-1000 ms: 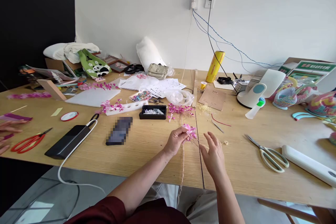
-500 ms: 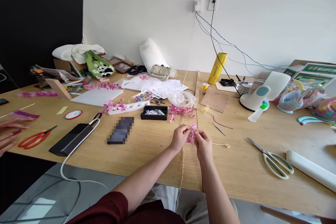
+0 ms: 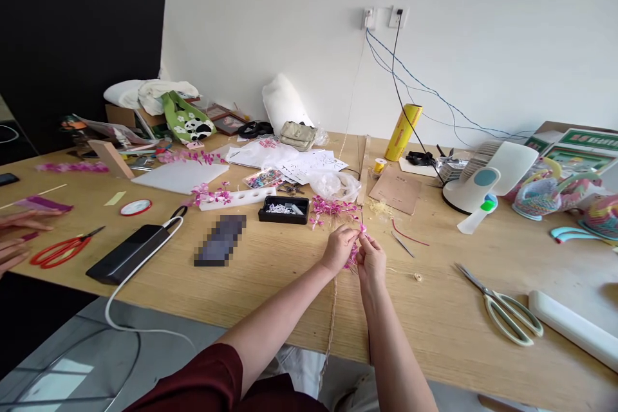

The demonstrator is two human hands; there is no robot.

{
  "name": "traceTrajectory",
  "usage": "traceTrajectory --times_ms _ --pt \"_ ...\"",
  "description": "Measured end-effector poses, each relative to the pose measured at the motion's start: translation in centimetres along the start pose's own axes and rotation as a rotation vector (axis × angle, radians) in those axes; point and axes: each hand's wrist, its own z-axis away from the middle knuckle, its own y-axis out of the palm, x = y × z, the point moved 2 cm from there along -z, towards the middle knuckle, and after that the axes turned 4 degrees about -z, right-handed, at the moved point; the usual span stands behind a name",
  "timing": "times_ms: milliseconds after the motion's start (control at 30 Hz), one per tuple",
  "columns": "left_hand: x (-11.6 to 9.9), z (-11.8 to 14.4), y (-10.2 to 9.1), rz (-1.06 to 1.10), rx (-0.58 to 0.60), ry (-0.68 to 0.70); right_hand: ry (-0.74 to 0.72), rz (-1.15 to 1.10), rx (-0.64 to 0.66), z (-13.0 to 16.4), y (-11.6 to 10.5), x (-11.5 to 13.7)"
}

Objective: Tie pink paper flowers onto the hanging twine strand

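Where the table's halves meet, your left hand and right hand both pinch the pink flower sprig, twine trailing below.

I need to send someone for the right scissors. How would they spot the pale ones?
On the wooden table, look right of the person's hands, near the front edge. The pale scissors lie flat with cream-green handles; the other pair, far left, has red handles.

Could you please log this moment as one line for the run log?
left hand: holds pink flower sprig | right hand: pinches same sprig | twine: hangs over table edge
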Motion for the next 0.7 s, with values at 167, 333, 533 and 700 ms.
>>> traceTrajectory --times_ms 167,333,533,700 --pt "-0.1 0.2 0.9 -0.071 0.111 0.042 0.017 -0.090 0.003 -0.7 -0.9 -0.2" --pt "-0.3 0.8 1.6 -0.068 0.160 0.031 -0.009 -0.096 0.003 -0.9 -1.7 -0.6" --pt "-0.4 1.3 1.9 -0.007 0.155 -0.011 0.019 -0.103 0.007 -0.7 -1.9 -0.9" --pt "0.0 1.3 2.0 0.031 0.116 0.006 0.014 -0.074 -0.009 -0.6 -1.6 -0.8"
